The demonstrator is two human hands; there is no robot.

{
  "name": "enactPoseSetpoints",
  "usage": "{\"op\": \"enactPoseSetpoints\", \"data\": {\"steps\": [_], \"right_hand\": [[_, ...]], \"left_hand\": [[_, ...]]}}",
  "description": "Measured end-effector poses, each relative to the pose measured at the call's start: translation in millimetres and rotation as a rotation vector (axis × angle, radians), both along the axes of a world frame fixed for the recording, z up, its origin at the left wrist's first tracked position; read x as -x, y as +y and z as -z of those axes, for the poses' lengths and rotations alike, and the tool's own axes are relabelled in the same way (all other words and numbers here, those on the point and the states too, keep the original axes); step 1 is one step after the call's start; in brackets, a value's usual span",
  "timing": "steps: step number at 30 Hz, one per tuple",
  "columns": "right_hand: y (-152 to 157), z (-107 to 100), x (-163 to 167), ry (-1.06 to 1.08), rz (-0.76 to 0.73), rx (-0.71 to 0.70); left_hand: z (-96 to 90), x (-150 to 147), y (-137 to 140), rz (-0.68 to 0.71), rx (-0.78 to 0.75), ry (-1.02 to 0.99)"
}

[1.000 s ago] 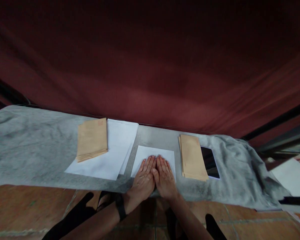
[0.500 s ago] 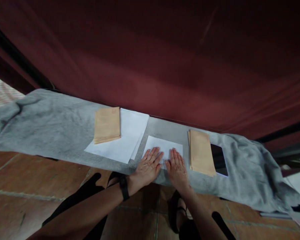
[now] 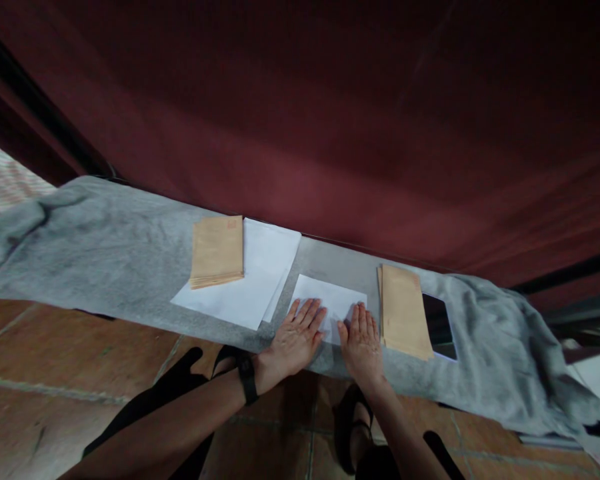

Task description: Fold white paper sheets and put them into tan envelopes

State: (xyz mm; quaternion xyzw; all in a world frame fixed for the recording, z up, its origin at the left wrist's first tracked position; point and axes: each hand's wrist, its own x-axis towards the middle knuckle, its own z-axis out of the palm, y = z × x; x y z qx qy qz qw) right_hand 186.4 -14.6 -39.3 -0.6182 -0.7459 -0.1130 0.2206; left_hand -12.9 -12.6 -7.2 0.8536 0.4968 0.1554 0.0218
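Observation:
A white sheet of paper, smaller than the sheets on the left, lies on the grey cloth in front of me. My left hand rests flat on its left near part, fingers stretched out. Over the sheet's right edge lies my right hand, palm down with the fingers extended. Neither hand grips anything. Both palms cover the near corners of the paper. Just right of my right hand is a stack of brown envelopes.
Larger white sheets lie on the left, with another stack of brown envelopes on top. A dark-screened phone or tablet sits partly under the right stack. Grey cloth covers the narrow bench. A dark red panel rises behind.
My right hand has slid right across the paper to its right edge, nearer the right envelopes. My left hand stays in about the same place. The view has shifted slightly.

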Motion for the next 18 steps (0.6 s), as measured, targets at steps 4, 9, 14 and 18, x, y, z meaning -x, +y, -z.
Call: {"op": "enactPoseSetpoints", "data": {"steps": [4,9,14,18], "right_hand": [[10.0,-8.7,6.3,0.041,0.007,0.052],[20.1,-17.0,25.5,0.076,-0.15,0.139],[29.6,-13.3,36.3,0.085,-0.123,0.145],[36.8,-10.8,37.7,0.073,-0.069,0.165]], "left_hand": [[0.5,-5.5,12.2,-0.016,-0.059,-0.043],[8.4,-16.4,31.7,-0.011,-0.075,-0.012],[16.6,-23.4,45.7,-0.03,-0.065,0.032],[18.2,-25.6,53.1,-0.05,-0.046,0.064]]}}
